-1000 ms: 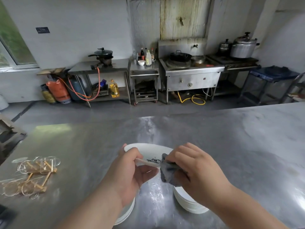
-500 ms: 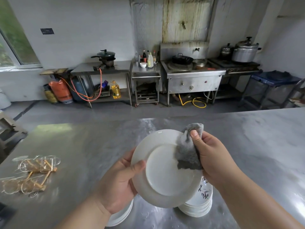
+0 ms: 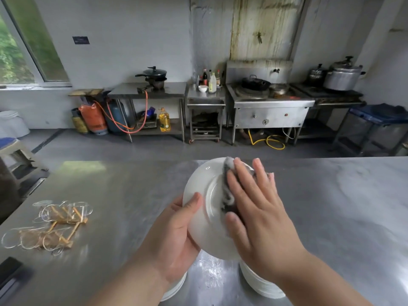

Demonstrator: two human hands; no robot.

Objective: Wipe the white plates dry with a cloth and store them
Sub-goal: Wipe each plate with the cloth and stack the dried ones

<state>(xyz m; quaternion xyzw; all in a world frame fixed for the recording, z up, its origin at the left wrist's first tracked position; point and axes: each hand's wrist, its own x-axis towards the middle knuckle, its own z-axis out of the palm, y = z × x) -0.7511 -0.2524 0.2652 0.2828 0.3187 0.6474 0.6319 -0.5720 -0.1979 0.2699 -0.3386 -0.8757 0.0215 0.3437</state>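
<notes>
One round white ceramic plate (image 3: 207,235) gripped at rim in my left hand (image 3: 174,239); right hand (image 3: 258,213), fingers flat, presses grey cloth (image 3: 227,197) on underside. Probably slick, fragile: hold rim.

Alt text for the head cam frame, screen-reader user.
A person's left hand grips a white plate by its rim while the flat right hand presses a grey cloth against its underside above a steel table. Two stacks of plates sit on it below the hands.
</notes>
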